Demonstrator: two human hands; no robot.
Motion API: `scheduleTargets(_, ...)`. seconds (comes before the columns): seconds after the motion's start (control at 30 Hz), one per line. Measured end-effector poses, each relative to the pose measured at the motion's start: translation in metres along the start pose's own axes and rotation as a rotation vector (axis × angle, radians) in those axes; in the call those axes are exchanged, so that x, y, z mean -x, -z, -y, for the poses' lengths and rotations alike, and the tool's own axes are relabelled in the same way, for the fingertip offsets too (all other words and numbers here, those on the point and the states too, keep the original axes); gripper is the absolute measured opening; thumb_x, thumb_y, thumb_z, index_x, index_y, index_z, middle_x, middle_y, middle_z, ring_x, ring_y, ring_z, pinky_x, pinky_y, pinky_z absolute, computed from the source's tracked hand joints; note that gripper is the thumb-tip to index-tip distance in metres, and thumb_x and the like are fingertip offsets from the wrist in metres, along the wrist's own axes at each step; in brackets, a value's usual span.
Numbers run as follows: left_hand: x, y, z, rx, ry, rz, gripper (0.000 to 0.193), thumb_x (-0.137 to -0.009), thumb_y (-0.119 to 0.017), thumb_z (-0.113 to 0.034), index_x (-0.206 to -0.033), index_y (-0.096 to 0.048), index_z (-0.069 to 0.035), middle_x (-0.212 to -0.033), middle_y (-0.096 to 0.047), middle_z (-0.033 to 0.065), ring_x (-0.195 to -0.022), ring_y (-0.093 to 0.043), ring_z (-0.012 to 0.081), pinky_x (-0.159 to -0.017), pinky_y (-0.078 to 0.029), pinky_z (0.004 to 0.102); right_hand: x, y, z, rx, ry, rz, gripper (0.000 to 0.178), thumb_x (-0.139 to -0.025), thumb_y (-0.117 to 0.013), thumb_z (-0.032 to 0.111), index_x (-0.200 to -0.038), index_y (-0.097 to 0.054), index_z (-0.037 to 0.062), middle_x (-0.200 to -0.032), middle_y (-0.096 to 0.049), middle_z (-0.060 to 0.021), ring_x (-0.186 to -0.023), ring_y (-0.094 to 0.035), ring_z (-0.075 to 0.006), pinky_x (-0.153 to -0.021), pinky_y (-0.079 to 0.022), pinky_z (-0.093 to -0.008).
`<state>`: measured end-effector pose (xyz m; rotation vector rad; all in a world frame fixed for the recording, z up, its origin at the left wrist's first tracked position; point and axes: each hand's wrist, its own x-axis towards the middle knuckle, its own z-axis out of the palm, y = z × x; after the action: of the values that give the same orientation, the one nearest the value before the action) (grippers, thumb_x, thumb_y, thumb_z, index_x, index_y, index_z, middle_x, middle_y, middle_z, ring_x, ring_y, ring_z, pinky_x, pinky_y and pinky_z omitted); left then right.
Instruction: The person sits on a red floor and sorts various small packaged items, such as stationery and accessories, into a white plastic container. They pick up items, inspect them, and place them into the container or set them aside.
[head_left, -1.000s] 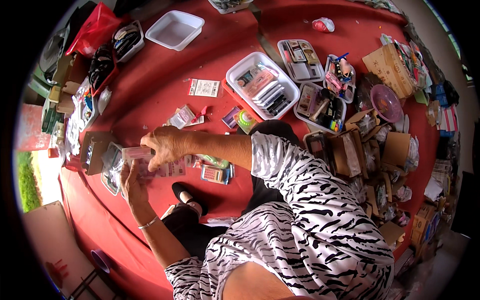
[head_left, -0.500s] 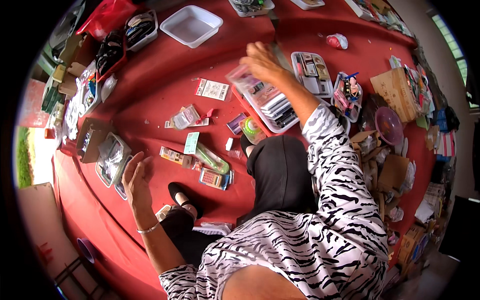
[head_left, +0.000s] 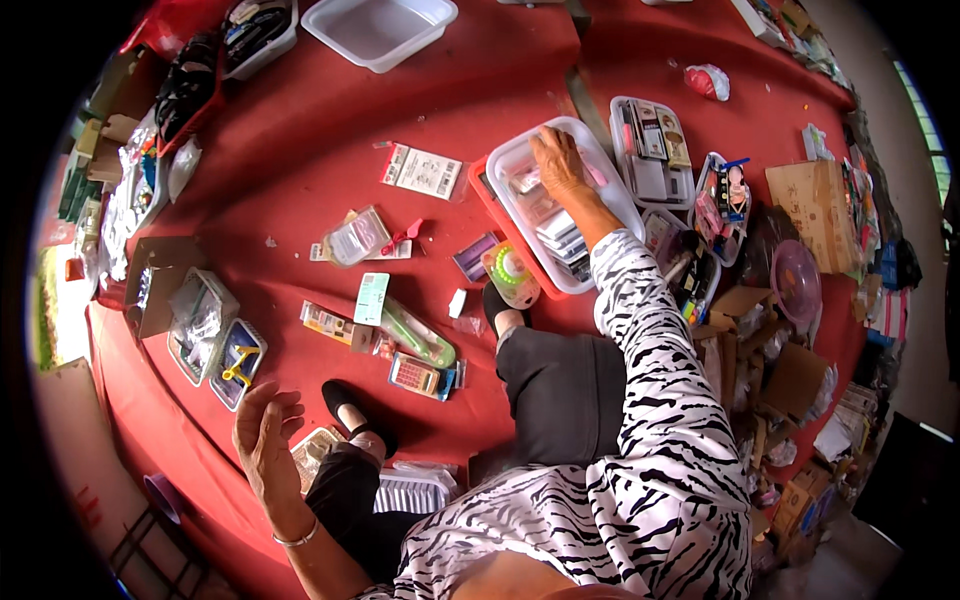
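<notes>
My right hand (head_left: pixel 563 165) reaches down into a white plastic bin (head_left: pixel 610 165) of flat packages. Its fingers are bent, and what they grip among the packs is hidden. The bin sits in or over a red-orange tray (head_left: pixel 487 205). Stacked pale packs (head_left: pixel 562 238) fill its near end. At the left, my left hand (head_left: pixel 265 440) hovers palm up with loosely curled, parted fingers and nothing in it. The nearest thing to it is a small blue basket (head_left: pixel 238 365) with a yellow object inside.
Loose packages lie on the red cloth, among them a carded green item (head_left: pixel 420 335), a pink calculator (head_left: pixel 415 374) and a white card pack (head_left: pixel 422 171). More bins (head_left: pixel 655 150) stand right of the white one. Cardboard boxes (head_left: pixel 815 215) crowd the right edge. An unfilled white tub (head_left: pixel 385 35) stands at the back.
My right hand has come down into the white bin from above its far-left edge, where it held a clear packet. My left hand has sunk lower, and the whole view has shifted.
</notes>
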<state>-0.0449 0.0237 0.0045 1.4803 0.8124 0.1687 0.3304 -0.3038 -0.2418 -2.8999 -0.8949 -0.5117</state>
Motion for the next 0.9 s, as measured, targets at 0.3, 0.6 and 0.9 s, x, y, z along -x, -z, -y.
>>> scheduleTargets(0.3,-0.004,-0.01,0.003,-0.006,0.059,-0.018,0.022,-0.085,-0.056,-0.015,-0.102,-0.055,-0.002,-0.086,-0.062,0.0083,-0.073,-0.058,0.0129,-0.065,-0.046,0.0229,0.046,-0.021,0.016,-0.24,-0.218,0.213,0.069,-0.069,-0.067,0.015,-0.128,-0.032,0.0045,-0.108,-0.049,-0.021,-0.1,-0.049,-0.036,-0.087,-0.041,-0.0419)
scheduleTargets(0.6,-0.004,-0.016,0.017,-0.074,0.032,-0.009,0.022,-0.086,-0.054,-0.015,-0.102,-0.055,0.0,-0.087,-0.062,0.0093,-0.075,-0.059,0.0139,-0.066,-0.047,0.0233,0.027,-0.027,0.041,-0.289,-0.469,0.21,0.075,-0.066,-0.072,0.015,-0.127,-0.031,0.0007,-0.11,-0.045,-0.029,-0.101,-0.049,-0.041,-0.085,-0.042,-0.0434)
scheduleTargets(0.9,-0.006,-0.018,0.01,-0.136,-0.037,0.02,0.021,-0.087,-0.052,-0.014,-0.101,-0.055,0.001,-0.087,-0.062,0.0089,-0.076,-0.059,0.0139,-0.067,-0.047,0.0246,0.024,0.005,0.015,-0.34,-0.359,0.26,0.046,-0.071,-0.059,0.007,-0.116,-0.05,0.0097,-0.11,-0.054,-0.0141,-0.102,-0.051,-0.0322,-0.089,-0.041,-0.04)
